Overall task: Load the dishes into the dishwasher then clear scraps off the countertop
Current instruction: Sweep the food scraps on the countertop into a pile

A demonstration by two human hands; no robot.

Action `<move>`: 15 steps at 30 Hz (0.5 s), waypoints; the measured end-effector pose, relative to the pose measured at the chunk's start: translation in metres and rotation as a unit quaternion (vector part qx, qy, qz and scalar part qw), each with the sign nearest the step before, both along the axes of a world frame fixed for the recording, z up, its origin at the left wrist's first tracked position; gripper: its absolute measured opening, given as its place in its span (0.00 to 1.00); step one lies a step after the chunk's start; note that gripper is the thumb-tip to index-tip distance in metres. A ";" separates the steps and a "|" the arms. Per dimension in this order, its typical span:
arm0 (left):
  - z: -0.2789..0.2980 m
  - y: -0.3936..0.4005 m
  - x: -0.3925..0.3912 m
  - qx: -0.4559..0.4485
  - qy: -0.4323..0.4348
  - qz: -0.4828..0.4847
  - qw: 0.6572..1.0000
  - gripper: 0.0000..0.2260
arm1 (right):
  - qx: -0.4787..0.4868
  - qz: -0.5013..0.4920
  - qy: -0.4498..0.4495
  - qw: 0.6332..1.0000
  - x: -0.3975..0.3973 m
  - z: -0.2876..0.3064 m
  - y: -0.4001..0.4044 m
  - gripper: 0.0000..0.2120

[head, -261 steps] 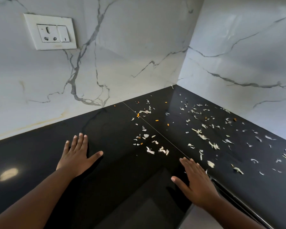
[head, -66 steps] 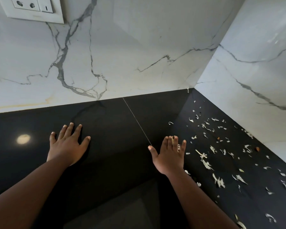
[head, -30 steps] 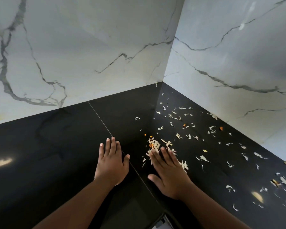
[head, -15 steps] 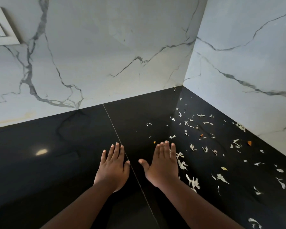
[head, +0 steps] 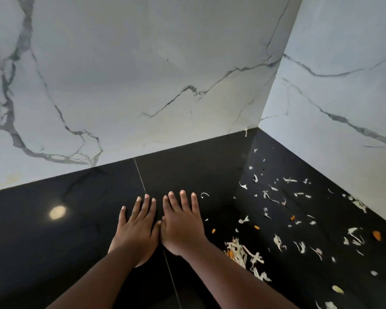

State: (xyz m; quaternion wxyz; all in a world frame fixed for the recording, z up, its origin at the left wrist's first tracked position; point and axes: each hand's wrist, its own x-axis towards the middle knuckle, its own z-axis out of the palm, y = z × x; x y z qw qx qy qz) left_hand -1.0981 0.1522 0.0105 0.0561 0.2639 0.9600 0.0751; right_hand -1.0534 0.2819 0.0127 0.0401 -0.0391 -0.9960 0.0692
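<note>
White and orange vegetable scraps (head: 285,210) lie scattered over the right part of the glossy black countertop (head: 65,253), with a denser small heap (head: 243,253) just right of my right forearm. My left hand (head: 138,228) and my right hand (head: 183,224) lie flat on the counter side by side, fingers straight, thumbs touching, on either side of the thin seam line. Neither hand holds anything. The scraps sit to the right of both hands.
White marble walls (head: 165,74) with grey veins meet in a corner at the back right and close the counter on two sides. A lamp's reflection (head: 57,212) glints on the counter at left. One scrap (head: 246,131) sits in the far corner.
My right hand went from standing on its edge to lying flat, and now touches the left hand. A small heap of scraps now lies by my right forearm.
</note>
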 end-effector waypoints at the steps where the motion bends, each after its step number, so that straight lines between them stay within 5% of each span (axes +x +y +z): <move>1: 0.000 0.001 -0.002 0.005 0.004 0.004 1.000 0.42 | 0.001 -0.014 0.007 1.000 -0.013 0.001 0.006 0.36; 4: 0.000 0.000 -0.003 0.006 0.004 0.001 1.000 0.41 | 0.026 -0.085 -0.014 0.996 -0.035 0.002 0.032 0.33; 9: 0.004 0.000 0.000 0.002 -0.004 0.008 1.000 0.40 | 0.034 -0.219 -0.116 0.968 -0.010 0.008 0.068 0.45; 15: 0.015 0.015 -0.012 0.007 0.084 0.040 0.996 0.21 | 0.018 -0.301 -0.170 0.938 0.070 0.016 0.092 0.48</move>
